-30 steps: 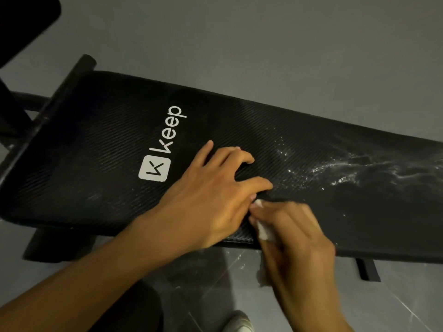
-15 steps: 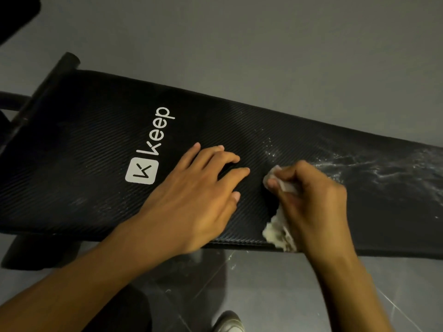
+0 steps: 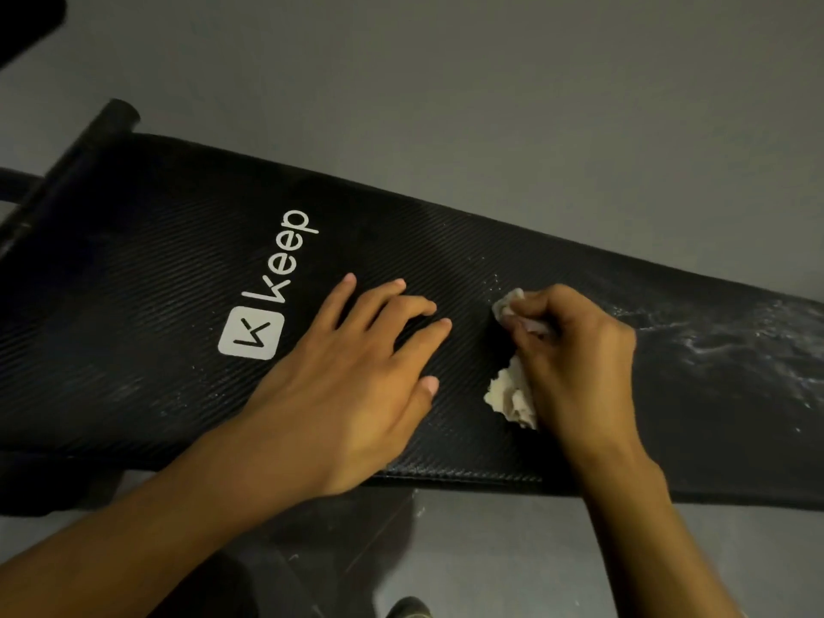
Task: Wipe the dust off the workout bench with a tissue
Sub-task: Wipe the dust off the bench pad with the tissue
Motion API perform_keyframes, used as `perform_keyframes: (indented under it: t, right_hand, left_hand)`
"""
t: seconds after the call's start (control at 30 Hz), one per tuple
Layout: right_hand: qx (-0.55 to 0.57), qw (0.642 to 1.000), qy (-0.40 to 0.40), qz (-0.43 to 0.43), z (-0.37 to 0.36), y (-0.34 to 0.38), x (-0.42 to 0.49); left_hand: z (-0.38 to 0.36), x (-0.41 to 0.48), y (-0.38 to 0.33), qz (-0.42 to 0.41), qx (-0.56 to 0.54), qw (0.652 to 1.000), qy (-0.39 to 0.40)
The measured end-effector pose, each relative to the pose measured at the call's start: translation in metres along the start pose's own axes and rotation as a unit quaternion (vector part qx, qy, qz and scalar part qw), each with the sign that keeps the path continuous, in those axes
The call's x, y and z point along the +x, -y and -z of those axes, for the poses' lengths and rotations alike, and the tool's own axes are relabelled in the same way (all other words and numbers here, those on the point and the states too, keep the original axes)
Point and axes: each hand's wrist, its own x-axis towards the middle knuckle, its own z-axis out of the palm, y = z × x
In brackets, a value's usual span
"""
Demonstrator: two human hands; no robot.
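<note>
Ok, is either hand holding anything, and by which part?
The right hand grips the crumpled tissue around its middle, both ends poking out of its grip. The left hand holds nothing; it rests open on the bench.

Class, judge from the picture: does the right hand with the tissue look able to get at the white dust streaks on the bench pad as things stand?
Probably yes. The right hand grips the crumpled white tissue on the black ribbed bench pad; the white dust streaks lie beside it, nothing between.
</note>
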Motion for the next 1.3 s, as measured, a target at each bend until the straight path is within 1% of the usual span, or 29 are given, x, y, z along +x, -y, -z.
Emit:
perform_keyframes:
  t: [0.07,0.17,0.23,0.27,0.33,0.43,0.5,0.57,0.63,0.73,0.83,0.93,1.0,1.07,1.1,1.13,1.17,1.23,1.3]
  right_hand:
    - [0.016,1.0,0.002,-0.006,-0.003,0.009,-0.015]
    - [0.024,0.998,0.052,0.042,-0.008,0.025,-0.045]
    - [0.004,0.996,0.063,0.058,-0.01,0.02,-0.03]
    - [-0.023,0.997,0.048,0.06,-0.01,0.013,-0.016]
    - [-0.076,0.996,0.007,0.034,-0.013,0.003,0.017]
    - [-0.076,0.997,-0.011,-0.022,-0.024,0.006,0.028]
    - [-0.065,0.998,0.014,-0.014,-0.03,0.018,0.006]
    - [-0.066,0.997,0.024,0.022,-0.03,0.027,-0.011]
    - [-0.09,0.995,0.007,0.036,-0.028,0.02,0.001]
    - [-0.118,0.992,-0.033,0.003,-0.033,0.002,0.046]
    - [-0.082,0.995,-0.043,-0.033,-0.038,0.0,0.058]
    - [-0.029,1.0,-0.006,-0.007,-0.037,0.017,0.026]
    - [-0.018,0.999,0.017,0.019,-0.031,0.026,0.007]
    - [0.019,0.998,0.063,0.0,-0.022,0.025,-0.002]
    - [0.061,0.994,0.083,-0.024,-0.013,0.025,-0.006]
    - [0.087,0.992,0.086,-0.036,-0.004,0.023,-0.011]
    - [0.092,0.992,0.077,-0.027,0.004,0.022,-0.019]
    - [0.03,0.998,0.046,0.018,0.011,0.017,-0.04]
    - [-0.017,0.999,0.02,0.044,0.008,0.009,-0.063]
  left_hand:
    - [0.0,0.0,0.0,-0.001,-0.001,1.0,0.001]
    - [-0.001,0.0,0.0,0.001,0.005,1.0,0.002]
    - [0.001,0.001,0.001,0.002,0.004,1.0,0.002]
    - [0.001,0.001,0.0,-0.001,0.002,1.0,0.002]
    - [0.0,0.001,0.001,-0.001,-0.004,1.0,-0.002]
    - [0.0,0.0,0.001,0.0,-0.008,1.0,-0.006]
    - [0.0,0.001,0.001,-0.001,-0.01,1.0,-0.006]
    - [-0.002,0.001,0.002,0.001,-0.01,1.0,-0.009]
    - [-0.003,0.001,0.003,0.0,-0.01,1.0,-0.014]
    - [-0.005,0.001,0.003,-0.002,-0.018,0.999,-0.028]
    - [-0.006,0.0,0.002,-0.005,-0.02,0.999,-0.035]
    - [-0.007,0.0,0.002,0.0,-0.03,0.998,-0.05]
    - [-0.006,0.001,0.003,0.007,-0.049,0.996,-0.07]
    - [-0.005,0.003,0.003,0.004,-0.083,0.993,-0.089]
    - [-0.003,0.004,0.003,0.0,-0.108,0.99,-0.093]
    - [0.0,0.007,0.004,-0.009,-0.132,0.987,-0.092]
    - [0.003,0.011,0.005,-0.031,-0.141,0.986,-0.085]
    - [0.008,0.023,0.012,-0.112,-0.095,0.987,-0.064]
    - [0.011,0.041,0.016,-0.191,-0.041,0.98,-0.025]
